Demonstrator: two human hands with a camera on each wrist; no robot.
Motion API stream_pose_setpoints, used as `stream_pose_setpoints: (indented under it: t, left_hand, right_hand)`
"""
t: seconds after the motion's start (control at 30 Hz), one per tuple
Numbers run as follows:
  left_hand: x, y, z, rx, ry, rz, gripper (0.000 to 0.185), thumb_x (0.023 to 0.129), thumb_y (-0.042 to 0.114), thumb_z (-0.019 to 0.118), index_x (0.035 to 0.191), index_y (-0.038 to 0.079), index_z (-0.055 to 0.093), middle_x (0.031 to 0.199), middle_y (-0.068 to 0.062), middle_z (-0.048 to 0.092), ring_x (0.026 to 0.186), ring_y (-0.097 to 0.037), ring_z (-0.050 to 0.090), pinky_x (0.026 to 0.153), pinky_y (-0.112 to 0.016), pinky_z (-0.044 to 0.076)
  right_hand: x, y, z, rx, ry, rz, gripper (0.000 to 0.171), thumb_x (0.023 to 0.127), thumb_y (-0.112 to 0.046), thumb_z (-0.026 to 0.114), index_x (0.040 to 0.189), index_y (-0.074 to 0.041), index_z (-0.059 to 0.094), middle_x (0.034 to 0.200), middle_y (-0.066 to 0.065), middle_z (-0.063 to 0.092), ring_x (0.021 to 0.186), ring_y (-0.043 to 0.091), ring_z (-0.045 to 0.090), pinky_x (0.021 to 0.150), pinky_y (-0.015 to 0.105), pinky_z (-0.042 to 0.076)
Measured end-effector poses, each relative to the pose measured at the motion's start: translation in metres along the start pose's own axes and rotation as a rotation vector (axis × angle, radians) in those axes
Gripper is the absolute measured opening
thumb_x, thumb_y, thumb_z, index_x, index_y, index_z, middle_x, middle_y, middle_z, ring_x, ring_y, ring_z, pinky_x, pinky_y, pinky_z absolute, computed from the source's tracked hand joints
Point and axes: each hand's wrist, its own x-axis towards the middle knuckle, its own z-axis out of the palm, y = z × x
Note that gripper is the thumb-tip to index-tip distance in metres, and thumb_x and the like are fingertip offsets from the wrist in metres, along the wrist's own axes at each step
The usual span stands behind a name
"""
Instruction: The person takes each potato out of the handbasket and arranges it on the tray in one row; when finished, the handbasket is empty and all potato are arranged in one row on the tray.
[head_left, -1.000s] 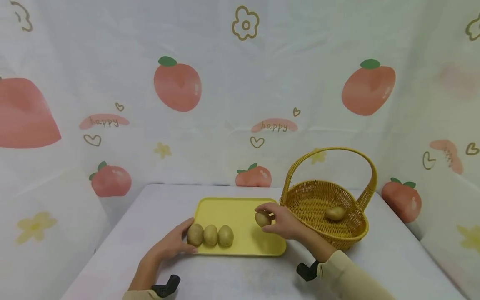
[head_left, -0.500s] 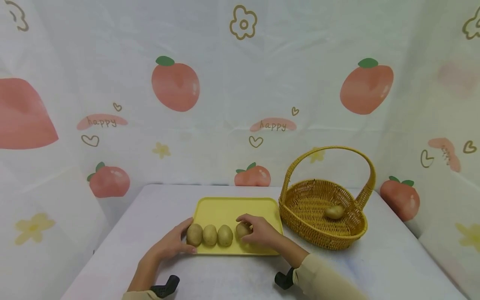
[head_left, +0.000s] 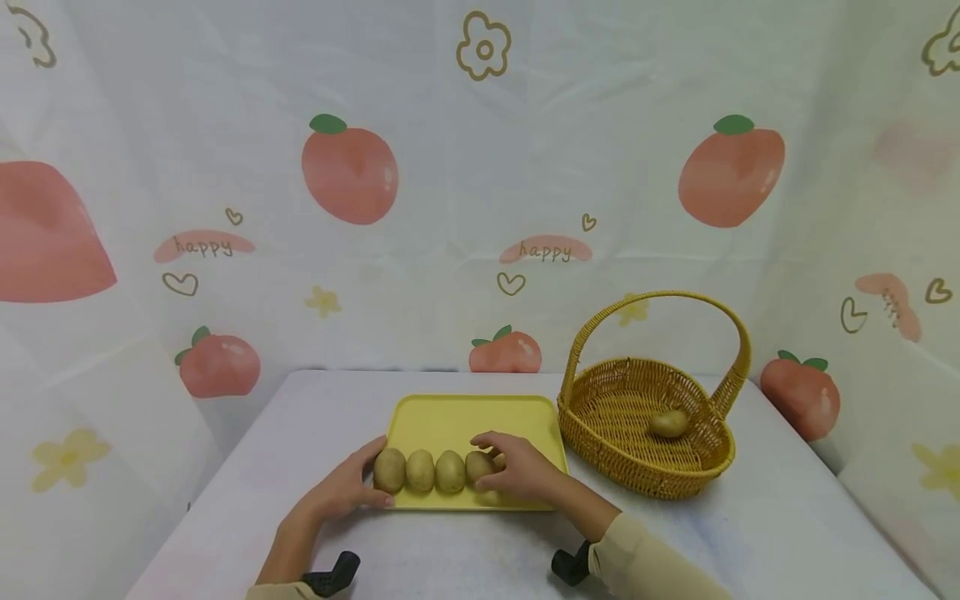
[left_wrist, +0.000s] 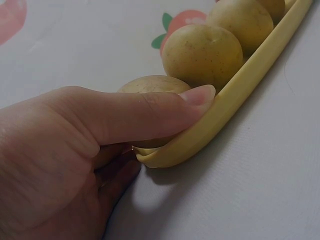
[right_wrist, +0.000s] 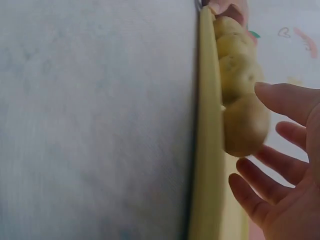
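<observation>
A row of several potatoes (head_left: 420, 472) lies along the near side of a yellow tray (head_left: 450, 417). My left hand (head_left: 343, 483) grips the tray's left end; in the left wrist view its thumb (left_wrist: 150, 112) lies across the end potato (left_wrist: 155, 84) and reaches the rim, the other fingers lower beside the tray's end. Over the tray, my right hand (head_left: 521, 471) is around the right-most potato (head_left: 478, 468). In the right wrist view its fingers (right_wrist: 265, 180) are spread and loosely bent, and the thumb tip is right at the potato's edge.
A wicker basket (head_left: 600, 454) with a tall arched handle stands right of the tray, close to its edge, with one potato (head_left: 667, 423) inside. Under everything is a white-covered table (head_left: 300, 417), and a printed cloth (head_left: 442, 292) hangs behind it.
My right hand has carried a potato from the tray's right side leftward and down to the row's end, then its fingers have loosened around it. My left hand has stayed at the tray.
</observation>
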Motion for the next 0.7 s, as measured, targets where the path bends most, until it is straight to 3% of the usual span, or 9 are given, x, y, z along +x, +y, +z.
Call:
stream_pose_setpoints:
  t: [0.2, 0.37, 0.57, 0.7]
  left_hand:
    - [-0.002, 0.000, -0.001, 0.012, -0.005, 0.030, 0.111, 0.065, 0.025, 0.089, 0.149, -0.009, 0.024, 0.153, -0.029, 0.026, 0.140, -0.046, 0.021, 0.114, -0.059, 0.014]
    - [-0.002, 0.003, -0.002, 0.016, -0.003, 0.025, 0.111, 0.065, 0.022, 0.090, 0.149, -0.009, 0.025, 0.152, -0.029, 0.027, 0.141, -0.046, 0.021, 0.114, -0.059, 0.014]
    - [-0.003, 0.006, -0.001, -0.003, -0.008, 0.014, 0.110, 0.065, 0.020, 0.090, 0.149, -0.009, 0.025, 0.152, -0.029, 0.027, 0.140, -0.047, 0.021, 0.114, -0.059, 0.013]
    - [-0.004, 0.007, -0.001, 0.005, -0.001, -0.013, 0.111, 0.065, 0.023, 0.090, 0.149, -0.009, 0.025, 0.152, -0.029, 0.026, 0.140, -0.047, 0.021, 0.114, -0.058, 0.013]
  right_hand:
    - [-0.012, 0.000, -0.026, 0.012, 0.023, -0.079, 0.048, 0.084, -0.012, 0.076, 0.127, -0.002, 0.058, 0.123, 0.018, 0.061, 0.104, 0.035, 0.061, 0.084, 0.047, 0.052]
    - [-0.021, 0.001, -0.055, -0.008, 0.027, -0.099, 0.039, 0.086, -0.008, 0.072, 0.123, -0.004, 0.061, 0.116, 0.016, 0.064, 0.102, 0.035, 0.062, 0.085, 0.055, 0.050]
    - [-0.038, -0.001, -0.094, -0.099, 0.041, -0.071, 0.030, 0.085, -0.011, 0.073, 0.114, -0.008, 0.066, 0.102, -0.001, 0.068, 0.093, 0.022, 0.063, 0.078, 0.038, 0.054]
    - [-0.047, -0.004, -0.125, -0.099, -0.007, -0.017, 0.028, 0.087, -0.015, 0.072, 0.114, -0.009, 0.066, 0.101, -0.001, 0.067, 0.092, 0.017, 0.063, 0.076, 0.031, 0.054]
